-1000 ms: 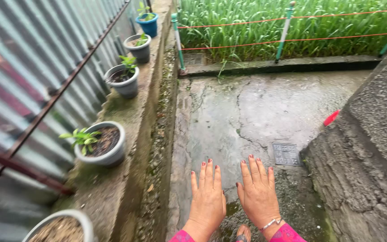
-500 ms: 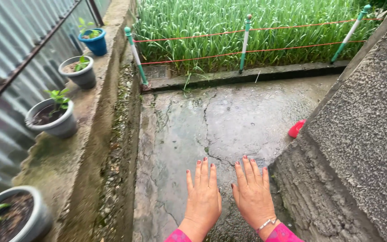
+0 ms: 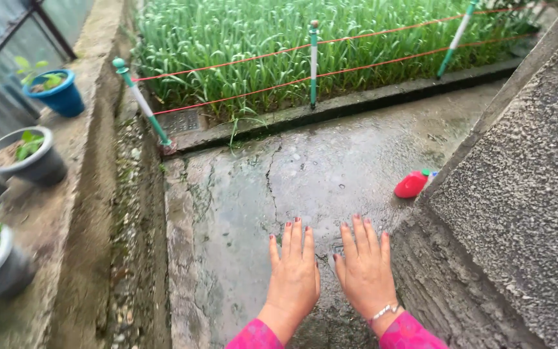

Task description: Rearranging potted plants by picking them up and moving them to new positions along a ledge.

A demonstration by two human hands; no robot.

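**Head view: two flat hands hovering over wet concrete**

Both hands are stretching forward, palms down, side by side but not touching. The left hand (image 3: 294,278) is lying open with fingers straight and close together, gripping nothing; the right hand (image 3: 364,271) is doing the same, a thin bracelet (image 3: 384,312) circling its wrist and pink sleeves (image 3: 253,337) showing at both forearms. Under and ahead of the fingers, the wet cracked concrete floor (image 3: 247,194) is glistening. Just to the right of the right hand, a rough grey wall (image 3: 518,207) is rising. Ahead and to the right, well apart from the fingertips, a red plastic bottle (image 3: 411,185) is lying on its side against the foot of that wall (its cap end looks green and blue). Farther ahead, green-and-white posts (image 3: 313,61) are carrying red cords (image 3: 369,66) in front of a bed of tall green plants (image 3: 259,39). Far to the left of the left hand, a mossy ledge (image 3: 92,129) is bearing a blue pot (image 3: 59,97) and a grey pot (image 3: 30,161), each with a small plant.
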